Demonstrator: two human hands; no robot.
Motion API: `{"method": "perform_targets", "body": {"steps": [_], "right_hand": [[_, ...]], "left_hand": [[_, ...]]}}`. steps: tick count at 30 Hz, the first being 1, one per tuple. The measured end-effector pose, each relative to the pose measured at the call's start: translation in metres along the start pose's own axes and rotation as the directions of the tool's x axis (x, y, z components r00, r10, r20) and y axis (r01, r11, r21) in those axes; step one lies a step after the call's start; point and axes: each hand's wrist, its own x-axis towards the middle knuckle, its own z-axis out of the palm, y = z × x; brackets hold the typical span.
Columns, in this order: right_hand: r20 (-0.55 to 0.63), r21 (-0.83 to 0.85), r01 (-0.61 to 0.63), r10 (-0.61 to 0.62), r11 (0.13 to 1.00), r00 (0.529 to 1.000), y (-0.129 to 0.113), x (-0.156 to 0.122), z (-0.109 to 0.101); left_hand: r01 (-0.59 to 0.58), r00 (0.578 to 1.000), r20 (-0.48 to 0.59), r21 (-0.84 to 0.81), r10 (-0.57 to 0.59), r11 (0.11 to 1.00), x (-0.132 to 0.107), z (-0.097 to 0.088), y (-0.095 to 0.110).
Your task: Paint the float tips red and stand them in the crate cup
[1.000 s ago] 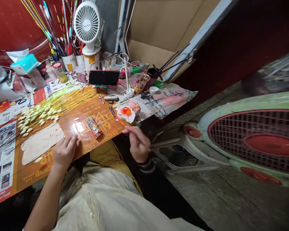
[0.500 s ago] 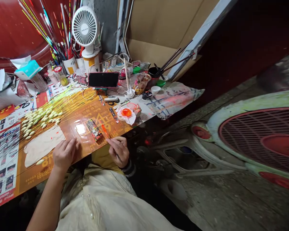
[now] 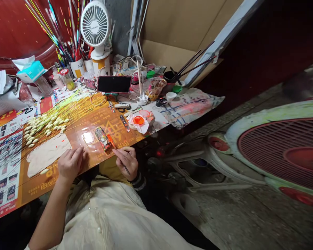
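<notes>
My right hand (image 3: 128,161) pinches a thin paintbrush (image 3: 114,145) with an orange tip; the tip rests by a small paint-smeared block (image 3: 102,137) on the orange table cover (image 3: 94,121). My left hand (image 3: 69,164) lies at the near table edge with fingers curled, beside a stained white cloth (image 3: 47,152); I cannot make out anything in it. A bundle of white float bodies on thin yellow stems (image 3: 45,125) lies fanned out beyond the cloth. A small dish of orange paint (image 3: 138,120) sits on white paper to the right of the block.
A black phone (image 3: 114,84) stands behind the work area. A white desk fan (image 3: 95,24), cups of coloured rods (image 3: 77,66), a tissue box (image 3: 31,71) and jars crowd the back. A large fan grille (image 3: 284,152) lies on the floor at right.
My right hand came back from beyond the table's right edge to the near edge, bringing the brush tip to the block. The left hand stayed in place.
</notes>
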Motion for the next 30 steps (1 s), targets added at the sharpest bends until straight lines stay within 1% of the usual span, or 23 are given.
{"method": "perform_targets", "body": {"steps": [8,16,21,27,30], "right_hand": [[-0.011,0.018,0.036,-0.036,0.999,0.999,0.001,0.0005,0.0005],[-0.057,-0.02,-0.037,0.036,0.999,0.998,-0.0007,0.0029,-0.0007],[-0.092,-0.043,-0.066,0.062,0.997,0.994,-0.0006,0.0054,-0.0009],[-0.119,-0.015,-0.054,0.051,0.998,0.992,-0.0032,0.0096,-0.0028],[-0.108,0.005,-0.027,0.027,1.0,0.994,-0.008,0.0074,-0.0053]], "left_hand": [[0.01,1.0,0.011,0.005,-0.01,1.0,0.0006,-0.0002,0.0008],[0.052,0.998,0.026,-0.033,-0.051,0.998,-0.0045,0.0033,-0.003],[0.038,0.999,0.017,-0.031,-0.038,0.999,-0.0049,0.0041,-0.0037],[0.024,1.0,0.01,-0.011,-0.024,1.0,-0.0028,0.0029,-0.0027],[0.031,0.999,0.009,-0.014,-0.031,0.999,-0.0022,0.0025,-0.0009]]}}
